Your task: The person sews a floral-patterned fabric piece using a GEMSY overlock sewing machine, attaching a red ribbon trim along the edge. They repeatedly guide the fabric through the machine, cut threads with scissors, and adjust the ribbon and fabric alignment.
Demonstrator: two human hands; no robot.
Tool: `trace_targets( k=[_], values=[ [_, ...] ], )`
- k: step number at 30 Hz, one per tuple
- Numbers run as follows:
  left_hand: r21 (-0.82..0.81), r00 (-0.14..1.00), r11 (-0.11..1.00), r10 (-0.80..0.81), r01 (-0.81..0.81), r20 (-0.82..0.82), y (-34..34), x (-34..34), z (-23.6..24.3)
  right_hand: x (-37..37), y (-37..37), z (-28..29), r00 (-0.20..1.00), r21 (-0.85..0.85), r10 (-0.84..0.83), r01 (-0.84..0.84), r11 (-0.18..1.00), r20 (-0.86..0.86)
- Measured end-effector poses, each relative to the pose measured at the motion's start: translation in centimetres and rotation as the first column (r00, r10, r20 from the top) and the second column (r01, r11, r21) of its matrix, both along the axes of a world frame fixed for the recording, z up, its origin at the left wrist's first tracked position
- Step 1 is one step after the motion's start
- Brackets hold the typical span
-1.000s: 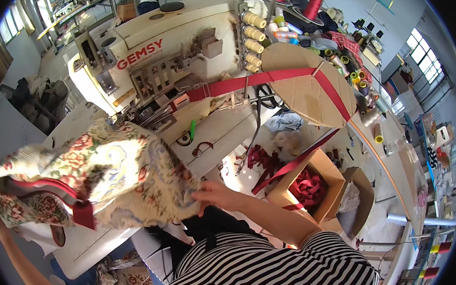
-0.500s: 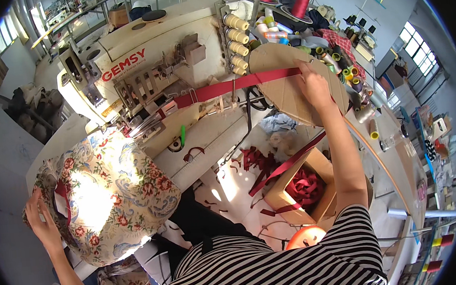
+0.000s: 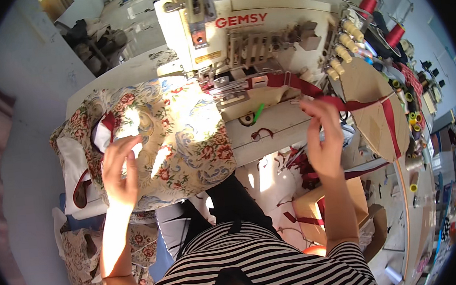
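A floral tapestry fabric piece (image 3: 177, 147) lies over the sewing machine's bed, its right edge near the needle area. My left hand (image 3: 119, 173) is over its left part, fingers bent and thumb apart, gripping nothing that I can see. A white-lined opening (image 3: 102, 134) with a dark red edge shows beside that hand. Dark red webbing (image 3: 302, 86) runs from the machine's guide toward the cardboard disc. My right hand (image 3: 325, 136) is raised just below the webbing, thumb and fingers apart, with nothing visible in it. The sewing machine (image 3: 259, 6) stands behind the fabric.
A cardboard disc (image 3: 361, 84) with webbing hanging over it stands at right. Below is an open cardboard box (image 3: 355, 196). Cream thread cones (image 3: 347, 42) and red spools (image 3: 368, 4) are at the upper right. More floral fabric (image 3: 80, 253) hangs at lower left.
My right hand has come off the webbing at the disc and moved down and inward; the webbing now sags. My left hand has moved right over the fabric. The whole view has shifted.
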State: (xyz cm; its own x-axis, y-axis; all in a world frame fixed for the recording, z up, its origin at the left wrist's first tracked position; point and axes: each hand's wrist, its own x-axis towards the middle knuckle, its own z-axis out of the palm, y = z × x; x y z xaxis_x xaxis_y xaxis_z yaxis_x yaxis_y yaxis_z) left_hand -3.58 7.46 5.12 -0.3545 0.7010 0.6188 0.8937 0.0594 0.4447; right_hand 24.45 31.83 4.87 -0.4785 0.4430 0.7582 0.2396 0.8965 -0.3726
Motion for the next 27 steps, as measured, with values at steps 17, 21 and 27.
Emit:
trace_targets(
  k=[17,21,27],
  values=[
    [-0.032,0.944,0.946,-0.320,0.324,0.083,11.0,0.8,-5.2,-4.4,-10.2,-12.6,0.788,-0.925,0.499,-0.368,-0.090,-0.362],
    [-0.027,0.948,0.948,-0.317,0.317,0.015,11.2,0.8,-5.2,-4.0,-11.2,-12.7,0.784,-0.954,0.556,-0.295,-0.054,-0.274],
    [0.012,0.954,0.955,-0.296,0.297,-0.050,11.5,0.7,-5.5,-4.0,-11.5,-13.2,0.803,-0.946,0.539,-0.323,0.031,-0.256]
  ],
)
